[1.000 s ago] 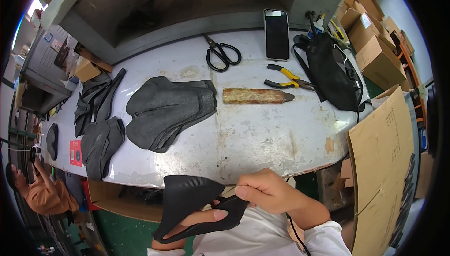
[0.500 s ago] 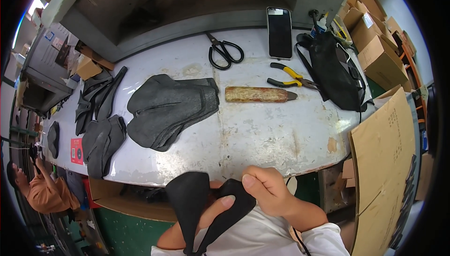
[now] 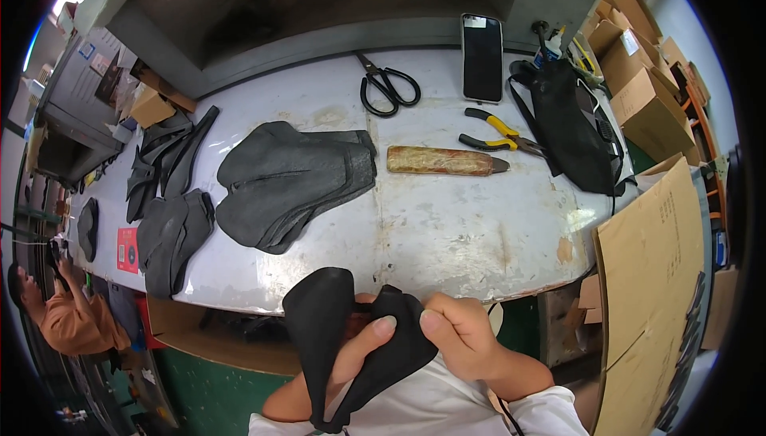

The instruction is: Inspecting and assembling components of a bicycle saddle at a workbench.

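Note:
Near the table's front edge I hold a black, flexible, two-lobed piece, with a long gap between its halves and a narrow joined end near my body. My left hand is closed on it from behind, its thumb lying over the right half while most of its fingers are hidden. At the upper right edge of that half, my right hand pinches the material between thumb and bent fingers. Beyond my hands lies a stack of dark grey two-lobed pieces, similar in outline.
On the white table lie scissors, a worn-handled tool, yellow-black pliers, a phone and a black bag. More grey pieces sit left. Cardboard stands right; another person works far left.
The black piece and both hands have risen slightly in the picture. My right fingers have shifted along the edge of the right half, which is bent differently.

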`<state>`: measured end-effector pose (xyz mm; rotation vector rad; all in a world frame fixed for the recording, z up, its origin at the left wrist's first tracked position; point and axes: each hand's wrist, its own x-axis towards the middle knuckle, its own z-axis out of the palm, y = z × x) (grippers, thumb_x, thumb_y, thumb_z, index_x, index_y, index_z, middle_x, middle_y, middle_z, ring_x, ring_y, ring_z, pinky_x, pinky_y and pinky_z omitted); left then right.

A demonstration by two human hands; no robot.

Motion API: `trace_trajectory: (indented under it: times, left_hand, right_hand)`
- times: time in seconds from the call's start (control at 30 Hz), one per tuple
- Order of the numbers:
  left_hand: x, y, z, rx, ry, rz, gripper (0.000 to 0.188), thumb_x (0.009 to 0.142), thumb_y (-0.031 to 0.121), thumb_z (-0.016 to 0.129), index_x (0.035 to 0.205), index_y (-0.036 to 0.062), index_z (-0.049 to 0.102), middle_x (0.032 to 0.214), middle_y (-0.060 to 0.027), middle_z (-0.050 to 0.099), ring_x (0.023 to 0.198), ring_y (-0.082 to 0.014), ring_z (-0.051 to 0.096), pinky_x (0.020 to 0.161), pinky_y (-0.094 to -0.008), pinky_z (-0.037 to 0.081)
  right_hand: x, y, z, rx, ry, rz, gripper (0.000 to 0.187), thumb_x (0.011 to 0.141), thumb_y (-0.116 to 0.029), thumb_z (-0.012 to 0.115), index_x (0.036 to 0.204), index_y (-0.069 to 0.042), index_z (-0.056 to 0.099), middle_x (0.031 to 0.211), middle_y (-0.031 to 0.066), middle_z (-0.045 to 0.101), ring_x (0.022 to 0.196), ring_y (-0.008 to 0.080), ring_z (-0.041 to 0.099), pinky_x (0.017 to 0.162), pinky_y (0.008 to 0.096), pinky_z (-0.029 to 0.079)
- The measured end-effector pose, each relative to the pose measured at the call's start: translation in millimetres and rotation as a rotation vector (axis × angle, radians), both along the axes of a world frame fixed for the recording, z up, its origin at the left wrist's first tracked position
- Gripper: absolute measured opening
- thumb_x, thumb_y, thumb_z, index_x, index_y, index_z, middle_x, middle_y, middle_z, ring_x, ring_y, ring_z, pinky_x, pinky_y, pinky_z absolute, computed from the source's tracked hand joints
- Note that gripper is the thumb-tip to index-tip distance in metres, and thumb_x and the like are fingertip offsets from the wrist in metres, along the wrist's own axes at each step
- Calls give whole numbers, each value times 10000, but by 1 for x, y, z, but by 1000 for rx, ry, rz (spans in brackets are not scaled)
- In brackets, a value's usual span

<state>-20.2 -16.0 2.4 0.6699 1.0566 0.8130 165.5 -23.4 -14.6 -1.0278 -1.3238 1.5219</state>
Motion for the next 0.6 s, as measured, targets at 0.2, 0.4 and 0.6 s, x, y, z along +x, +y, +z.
trace_trajectory:
  times: [0.2, 0.4, 0.6]
  left_hand:
    - [-4, -1, -18, -92, -258, 63, 218, 920, 129, 649, 1094, -1, 634, 924, -92, 696, 836, -143, 666, 782, -271, 534]
    - [3, 4, -19, 39, -220, 122, 233, 951, 199, 612, 1075, 2, 627, 906, -82, 689, 799, -119, 650, 737, -246, 520]
    - [15, 7, -28, 199, -103, 199, 248, 963, 231, 596, 1070, 8, 607, 900, -63, 677, 812, -113, 637, 739, -244, 508]
  right_hand:
    - [-17, -6, -12, -121, 154, -107, 326, 1033, -225, 495, 777, -25, 475, 613, 12, 376, 579, 79, 346, 516, 258, 332]
    - [-7, -5, -12, -170, 201, -22, 294, 1018, -227, 535, 814, -16, 531, 624, -43, 430, 562, 71, 347, 507, 250, 331]
    - [-22, -10, -6, -839, 958, -163, 236, 1024, -208, 502, 948, -2, 586, 695, -35, 476, 570, 54, 392, 508, 227, 310]
